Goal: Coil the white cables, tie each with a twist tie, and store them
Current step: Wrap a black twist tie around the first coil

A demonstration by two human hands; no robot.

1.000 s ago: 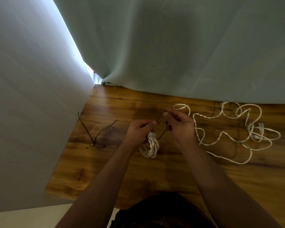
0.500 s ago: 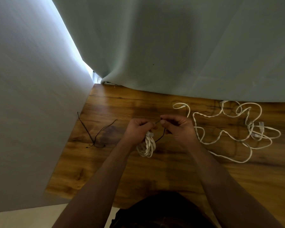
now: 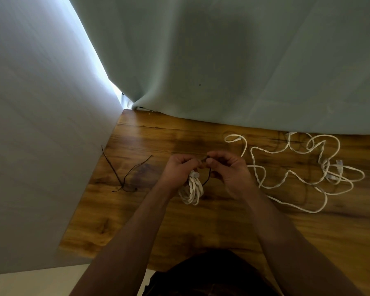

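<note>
A coiled white cable [image 3: 191,190] is held above the wooden table [image 3: 201,231], near its middle, by the left hand [image 3: 181,167], whose fingers are curled round the upper end of the coil; the lower loops hang free below the fist. A dark twist tie [image 3: 209,177] is pinched between thumb and forefinger of the right hand [image 3: 229,169], and the tips of both hands are brought together at the tie's upper end, just above the coil. From there the tie is seen to curve down on the right side of the coil towards its waist; whether it is already wound round the coil cannot be told. To the right of the hands, well apart from the coil, loose white cable [image 3: 291,174] is spread over the table in open tangled loops, with clear plugs [image 3: 339,164] lying among them near the far right. To the left, several spare dark ties [image 3: 124,178] are laid crossing one another near the table's edge. The back of the table is met by a pale green curtain [image 3: 222,60], and its left side by a pale wall [image 3: 41,124].
</note>
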